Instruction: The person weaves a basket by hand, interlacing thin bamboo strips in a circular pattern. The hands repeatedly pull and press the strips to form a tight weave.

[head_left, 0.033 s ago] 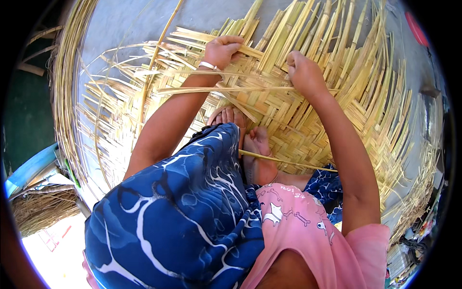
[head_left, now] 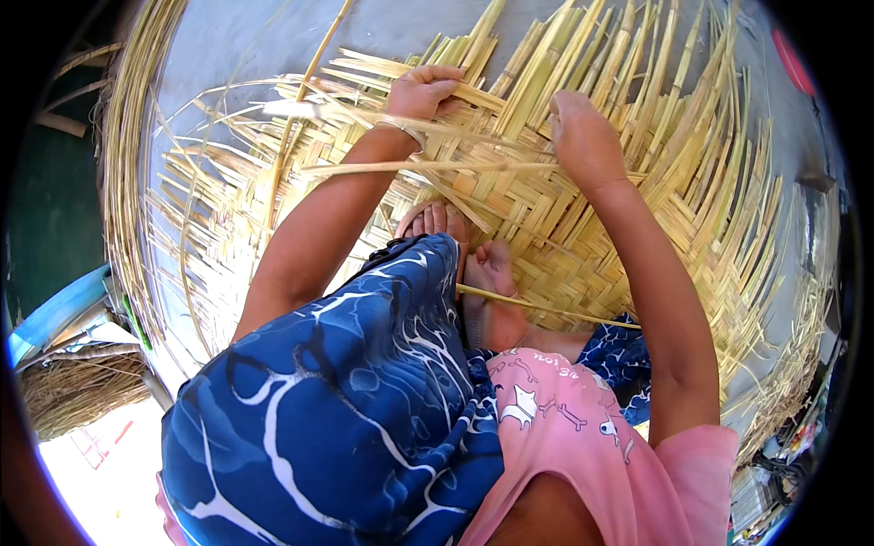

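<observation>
A half-woven mat (head_left: 546, 241) of flat yellow-green split-cane strips lies on the floor in front of me, with loose strip ends fanning out at its far side. At its far edge my left hand (head_left: 423, 93) is closed in a pinch on a flat cane strip (head_left: 480, 97). Farther right, my right hand (head_left: 585, 138) is closed round long, thin cane strips (head_left: 437, 167) that stretch leftward across my left forearm; one of them is blurred. Its fingertips are partly hidden. My bare foot (head_left: 496, 291) rests on the near part of the weave.
A bundle of long thin strips (head_left: 130, 155) lies along the left side of the grey floor (head_left: 246, 36). Dry stalks (head_left: 82, 391) are heaped at the lower left, beside a blue curved object (head_left: 59, 314). Something red (head_left: 792, 62) sits at the far right.
The left ends of the loose strips have swung, one of them upward and blurred. My right hand has shifted slightly to the right. My left hand keeps its grip.
</observation>
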The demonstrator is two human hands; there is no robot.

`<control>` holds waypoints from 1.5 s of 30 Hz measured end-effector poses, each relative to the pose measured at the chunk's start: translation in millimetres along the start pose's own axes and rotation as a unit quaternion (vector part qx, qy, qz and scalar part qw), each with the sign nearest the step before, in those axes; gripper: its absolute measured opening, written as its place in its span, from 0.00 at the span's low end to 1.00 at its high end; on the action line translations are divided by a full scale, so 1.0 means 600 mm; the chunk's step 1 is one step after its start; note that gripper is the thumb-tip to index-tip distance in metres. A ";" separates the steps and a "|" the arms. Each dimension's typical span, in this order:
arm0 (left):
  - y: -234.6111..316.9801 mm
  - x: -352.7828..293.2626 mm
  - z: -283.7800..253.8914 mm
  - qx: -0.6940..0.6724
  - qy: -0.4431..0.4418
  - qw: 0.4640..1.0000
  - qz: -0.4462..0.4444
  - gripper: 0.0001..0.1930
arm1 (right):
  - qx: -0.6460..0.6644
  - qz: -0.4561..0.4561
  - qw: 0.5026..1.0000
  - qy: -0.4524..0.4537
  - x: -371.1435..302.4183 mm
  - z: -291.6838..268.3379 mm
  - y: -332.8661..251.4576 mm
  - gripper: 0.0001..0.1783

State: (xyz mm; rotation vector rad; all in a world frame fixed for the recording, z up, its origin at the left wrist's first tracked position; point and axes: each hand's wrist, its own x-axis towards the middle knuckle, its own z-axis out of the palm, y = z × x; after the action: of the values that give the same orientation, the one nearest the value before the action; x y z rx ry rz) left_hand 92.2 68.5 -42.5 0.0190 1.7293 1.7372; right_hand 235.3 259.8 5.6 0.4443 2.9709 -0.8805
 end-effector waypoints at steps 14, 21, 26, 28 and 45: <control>0.017 -0.003 -0.080 -0.106 -0.168 0.980 0.007 0.04 | 0.023 -0.029 0.989 -0.141 0.099 0.039 -0.088 0.12; 0.056 0.063 -0.072 -0.058 -0.156 0.986 -0.012 0.08 | 0.055 0.042 0.996 -0.051 0.082 0.045 -0.096 0.13; 0.042 0.108 -0.054 0.152 -0.154 0.975 0.041 0.19 | 0.108 0.076 0.991 -0.021 0.073 0.046 -0.095 0.13; 0.047 0.129 -0.050 0.301 -0.137 0.941 0.077 0.22 | 0.121 0.082 0.989 -0.009 0.067 0.042 -0.101 0.13; 0.056 0.145 -0.051 0.468 -0.083 0.877 0.066 0.19 | 0.181 0.092 0.979 0.008 0.052 0.039 -0.099 0.13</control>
State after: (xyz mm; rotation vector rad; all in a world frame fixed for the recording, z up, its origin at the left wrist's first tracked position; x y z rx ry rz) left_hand -3.6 85.6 -54.7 0.6977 2.2941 0.7834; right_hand 187.3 207.8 14.5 0.7232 2.7213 -1.4028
